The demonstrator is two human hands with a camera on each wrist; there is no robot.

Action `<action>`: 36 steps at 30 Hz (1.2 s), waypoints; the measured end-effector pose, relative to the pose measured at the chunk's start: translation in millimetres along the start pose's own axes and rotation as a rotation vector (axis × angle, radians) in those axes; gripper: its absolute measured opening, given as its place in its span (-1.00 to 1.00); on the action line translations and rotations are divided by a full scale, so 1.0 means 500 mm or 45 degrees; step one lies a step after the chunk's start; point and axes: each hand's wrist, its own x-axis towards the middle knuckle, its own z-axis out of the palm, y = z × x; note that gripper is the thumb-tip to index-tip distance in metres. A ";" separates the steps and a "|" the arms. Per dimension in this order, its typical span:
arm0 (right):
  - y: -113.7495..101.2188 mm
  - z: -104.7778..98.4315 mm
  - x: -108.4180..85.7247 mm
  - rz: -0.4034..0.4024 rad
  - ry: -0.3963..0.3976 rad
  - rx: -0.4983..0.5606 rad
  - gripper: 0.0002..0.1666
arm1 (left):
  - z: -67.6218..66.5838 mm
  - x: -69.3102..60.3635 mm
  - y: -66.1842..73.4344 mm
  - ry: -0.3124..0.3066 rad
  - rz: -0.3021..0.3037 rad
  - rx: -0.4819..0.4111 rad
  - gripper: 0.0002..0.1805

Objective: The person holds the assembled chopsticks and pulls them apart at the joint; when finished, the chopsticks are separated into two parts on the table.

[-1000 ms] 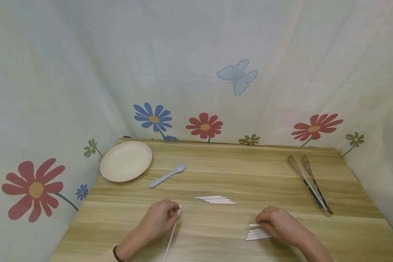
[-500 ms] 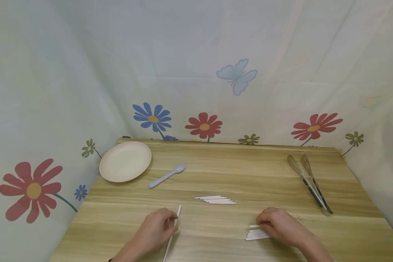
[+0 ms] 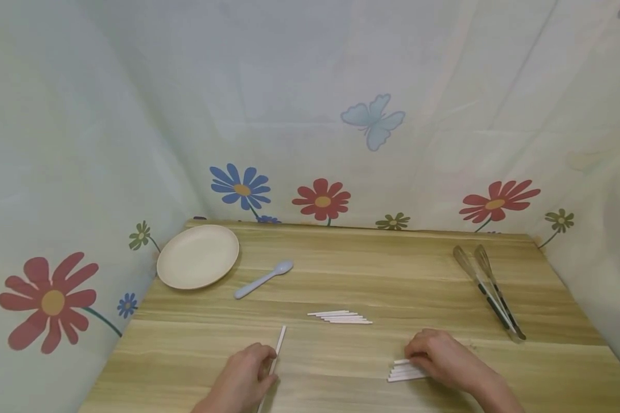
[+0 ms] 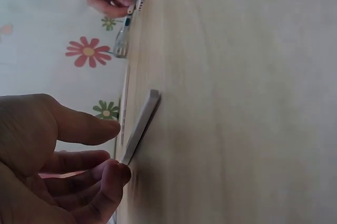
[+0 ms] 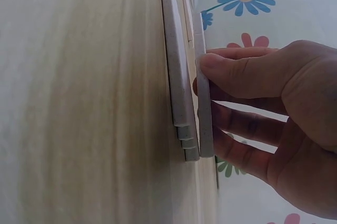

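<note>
A long white stick [image 3: 281, 338] lies slanted on the table at the left. My left hand [image 3: 243, 376] is beside its near part, and in the left wrist view the thumb and fingers stand apart, fingertips close to the stick [image 4: 141, 124]; whether they touch it I cannot tell. My right hand [image 3: 439, 357] pinches one white stick [image 5: 206, 134] between thumb and fingers, just off a staggered row of similar sticks [image 5: 176, 66] on the table. That hand covers the right ends of the row in the head view. Another slanted group of white sticks [image 3: 340, 316] lies between the hands, farther back.
A cream plate [image 3: 198, 257] sits at the back left corner of the wood-grain table [image 3: 372, 269]. Right of it lies a pale blue spoon [image 3: 263, 279]. Metal tongs [image 3: 489, 292] lie at the right. A flower-printed curtain [image 3: 289, 103] encloses the back and sides.
My left hand has drawn back along the long stick, leaving its far end uncovered. The right hand stays almost in place, and its stick sits a little closer to the row.
</note>
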 end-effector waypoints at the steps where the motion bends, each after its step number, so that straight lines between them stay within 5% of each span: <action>1: 0.000 0.000 0.000 0.002 -0.006 0.002 -0.79 | 0.002 -0.002 0.001 -0.018 -0.022 -0.004 -0.69; 8: 0.003 0.002 -0.001 -0.006 -0.047 0.011 -0.84 | 0.005 -0.005 -0.004 -0.074 -0.074 -0.027 -0.70; 21: 0.008 0.003 0.006 0.086 -0.113 0.051 -0.83 | 0.005 -0.003 -0.007 -0.066 -0.049 0.028 -0.75; 36: 0.015 0.011 0.004 -0.007 -0.061 0.098 -0.76 | 0.006 -0.004 -0.004 -0.023 -0.019 0.097 -0.81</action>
